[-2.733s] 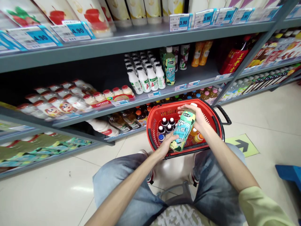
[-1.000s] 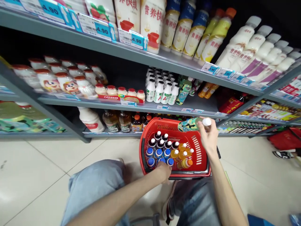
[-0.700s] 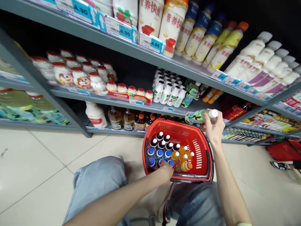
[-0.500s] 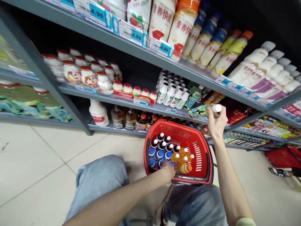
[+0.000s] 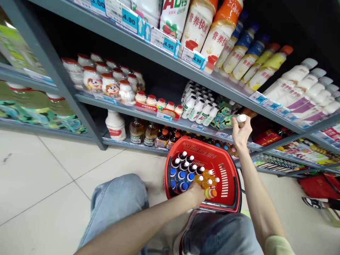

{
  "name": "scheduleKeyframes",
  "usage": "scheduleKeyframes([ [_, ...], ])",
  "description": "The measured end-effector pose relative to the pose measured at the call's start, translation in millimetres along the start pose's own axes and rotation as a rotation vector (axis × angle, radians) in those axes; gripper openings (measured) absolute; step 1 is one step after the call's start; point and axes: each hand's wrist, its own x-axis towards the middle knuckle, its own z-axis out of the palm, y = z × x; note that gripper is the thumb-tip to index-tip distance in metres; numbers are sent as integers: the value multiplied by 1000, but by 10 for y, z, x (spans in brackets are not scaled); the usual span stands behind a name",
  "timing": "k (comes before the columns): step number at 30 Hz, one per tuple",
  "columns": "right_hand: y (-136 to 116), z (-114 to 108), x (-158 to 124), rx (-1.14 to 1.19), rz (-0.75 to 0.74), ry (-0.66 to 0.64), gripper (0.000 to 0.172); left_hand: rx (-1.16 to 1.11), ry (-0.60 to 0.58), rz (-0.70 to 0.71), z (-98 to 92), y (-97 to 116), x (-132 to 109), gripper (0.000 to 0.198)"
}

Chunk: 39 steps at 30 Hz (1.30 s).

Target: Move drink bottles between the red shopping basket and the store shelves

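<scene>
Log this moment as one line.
right hand: grips tilted green bottle near top, by shelf | left hand: at red basket, hold unclear | inside: capped bottles

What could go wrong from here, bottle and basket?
1. The right grip holds the tilted green camouflage-patterned bottle near its white cap; it might slip.
2. That bottle's base looks close to the small black-capped white bottles; a swing might knock some over.
3. The left grip is at the red shopping basket's near side, beside an orange-capped bottle, which it might nudge.
</scene>
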Motion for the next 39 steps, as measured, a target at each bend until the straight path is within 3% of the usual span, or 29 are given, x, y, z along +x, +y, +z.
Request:
scheduleKeyframes([
  [6,39,30,11,-18,24,-1,51,19,46,11,18,-30,24,31],
  [24,137,148,182,-66,77,-131,57,55,-50,-12,-27,-31,31,37],
  [39,410,437,565,46,308,-309,60,6,-64,-63,-19,-30,-6,39],
])
